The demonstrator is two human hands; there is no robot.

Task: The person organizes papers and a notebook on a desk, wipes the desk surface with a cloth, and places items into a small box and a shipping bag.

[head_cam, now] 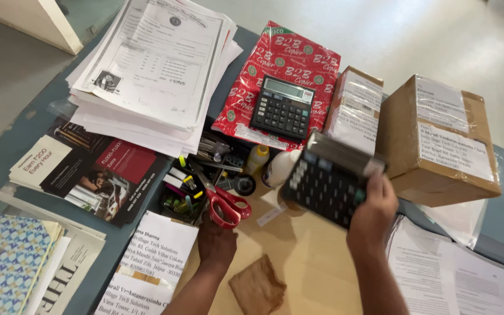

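Observation:
My right hand point(373, 213) holds a black calculator point(326, 177) by its lower right corner, tilted up above the desk and blurred. My left hand point(216, 242) grips the red handles of a pair of scissors point(224, 202) whose blades point into a black desk organiser point(196, 181) full of pens and highlighters. A second black calculator point(282, 107) lies flat on a red wrapped ream of copier paper point(278, 73) behind the organiser.
Two taped cardboard boxes point(438, 140) point(354, 108) stand at the right. A thick stack of printed papers point(153, 70) sits at the back left, brochures point(88, 169) and a patterned folder point(7, 256) at the left. A glue bottle point(256, 158), tape roll point(244, 184), brown paper scrap point(258, 286) and loose sheets point(450, 274) lie near.

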